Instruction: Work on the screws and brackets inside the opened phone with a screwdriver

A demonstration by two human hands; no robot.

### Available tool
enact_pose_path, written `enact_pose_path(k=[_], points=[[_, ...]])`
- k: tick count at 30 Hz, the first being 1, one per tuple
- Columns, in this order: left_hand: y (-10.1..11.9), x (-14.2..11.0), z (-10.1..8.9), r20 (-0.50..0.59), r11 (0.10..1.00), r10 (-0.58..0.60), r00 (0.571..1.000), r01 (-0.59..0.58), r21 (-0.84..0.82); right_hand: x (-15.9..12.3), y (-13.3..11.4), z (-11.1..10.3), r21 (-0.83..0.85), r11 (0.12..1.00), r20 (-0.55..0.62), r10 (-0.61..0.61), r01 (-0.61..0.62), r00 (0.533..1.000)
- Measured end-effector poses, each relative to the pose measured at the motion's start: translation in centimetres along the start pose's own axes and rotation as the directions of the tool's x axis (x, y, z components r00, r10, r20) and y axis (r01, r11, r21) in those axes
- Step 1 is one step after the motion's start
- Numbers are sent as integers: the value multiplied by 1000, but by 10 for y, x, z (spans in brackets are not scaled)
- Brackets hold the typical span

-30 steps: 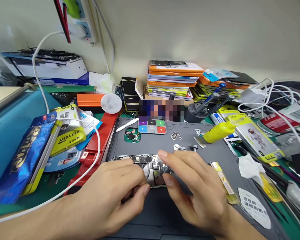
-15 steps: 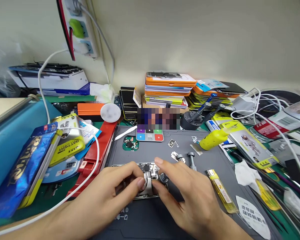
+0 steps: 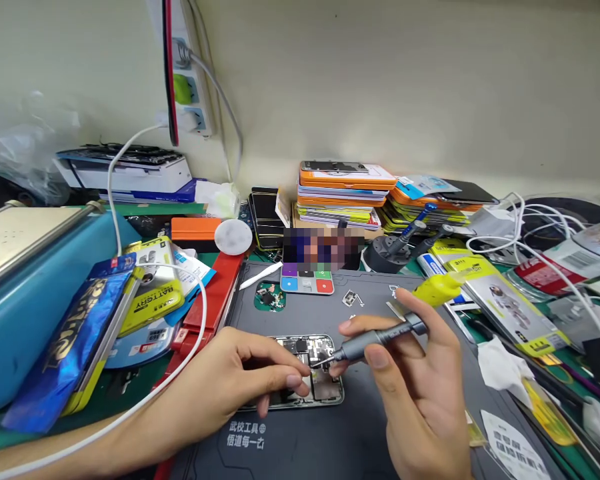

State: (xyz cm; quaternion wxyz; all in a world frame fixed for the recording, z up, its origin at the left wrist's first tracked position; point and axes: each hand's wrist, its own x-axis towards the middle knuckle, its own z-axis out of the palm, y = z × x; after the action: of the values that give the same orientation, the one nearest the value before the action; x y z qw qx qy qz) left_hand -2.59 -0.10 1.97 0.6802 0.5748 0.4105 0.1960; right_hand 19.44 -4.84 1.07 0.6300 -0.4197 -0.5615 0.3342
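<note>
An opened phone [image 3: 327, 392] lies on the dark grey work mat [image 3: 300, 443], its circuit boards and metal parts bare. My right hand [image 3: 425, 380] is closed around a grey screwdriver [image 3: 367, 343], which is tilted with its thin tip pointing down and left over the phone. My left hand [image 3: 260, 373] rests over the phone's left part and hides it. Its thumb and forefinger are drawn together beside the screwdriver tip; whatever may be between them is too small to make out.
Small metal parts [image 3: 351, 298], a green dish [image 3: 270, 297] and a coloured-square tray [image 3: 307, 287] lie behind the phone. A yellow bottle [image 3: 437, 288] stands right of them. A white cable [image 3: 203, 313] crosses the left side; battery packets [image 3: 153, 303] lie beyond it.
My right hand has lifted and turned, bringing the screwdriver from upright over the phone to a slant. The left hand's fingers have moved right, to the screwdriver tip. The view has shifted.
</note>
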Motion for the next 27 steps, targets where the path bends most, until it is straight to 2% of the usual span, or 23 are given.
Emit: enact_pose_path(k=[4, 9, 27], points=[[0, 0, 0, 8, 1000, 25, 1000, -25, 7, -2, -1, -1, 0, 998, 50, 60, -60, 997], [0, 0, 0, 19, 999, 33, 999, -33, 2, -4, -2, -1, -19, 999, 52, 32, -31, 998], [-3, 1, 1, 33, 996, 68, 997, -66, -63, -4, -1, -2, 14, 997, 88, 80, -82, 993]])
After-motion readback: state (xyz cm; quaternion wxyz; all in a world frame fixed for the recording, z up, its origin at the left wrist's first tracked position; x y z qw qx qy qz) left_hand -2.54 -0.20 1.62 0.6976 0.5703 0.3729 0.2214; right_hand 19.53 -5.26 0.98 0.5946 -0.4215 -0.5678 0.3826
